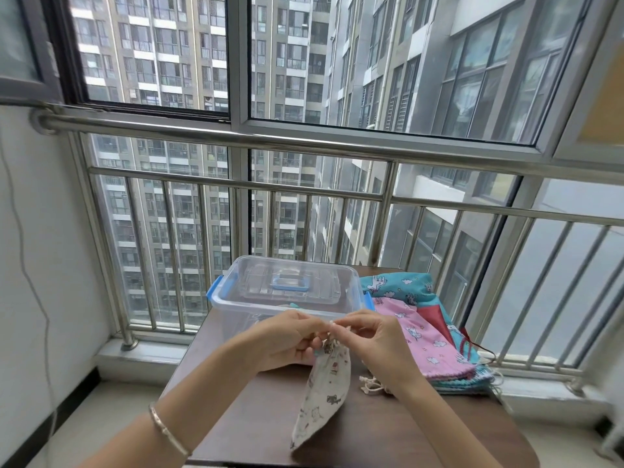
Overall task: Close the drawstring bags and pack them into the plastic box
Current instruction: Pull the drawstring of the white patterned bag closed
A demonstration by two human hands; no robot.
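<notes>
You are working at a dark wooden table [388, 430] whose near edge is running out of the bottom of the picture. Your left hand [287, 339] and right hand [371, 336] are meeting just in front of the clear plastic box [287, 292], and they are hiding most of its near wall. The box lid is sitting closed; what is lying inside is hard to make out through the plastic.

You are holding a small white printed drawstring bag [324, 396] by its gathered mouth. The mouth is sitting directly under your fingertips, and the body is hanging down toward you, with its lower end resting on the table. The fingertips of both hands are pinching together at the top of the bag; the cord itself is too thin and too covered to see clearly. A silver bracelet [169, 434] is circling your left wrist.

A stack of pink and teal bags [422, 329] is lying to the right of the box, partly behind your right hand.
</notes>
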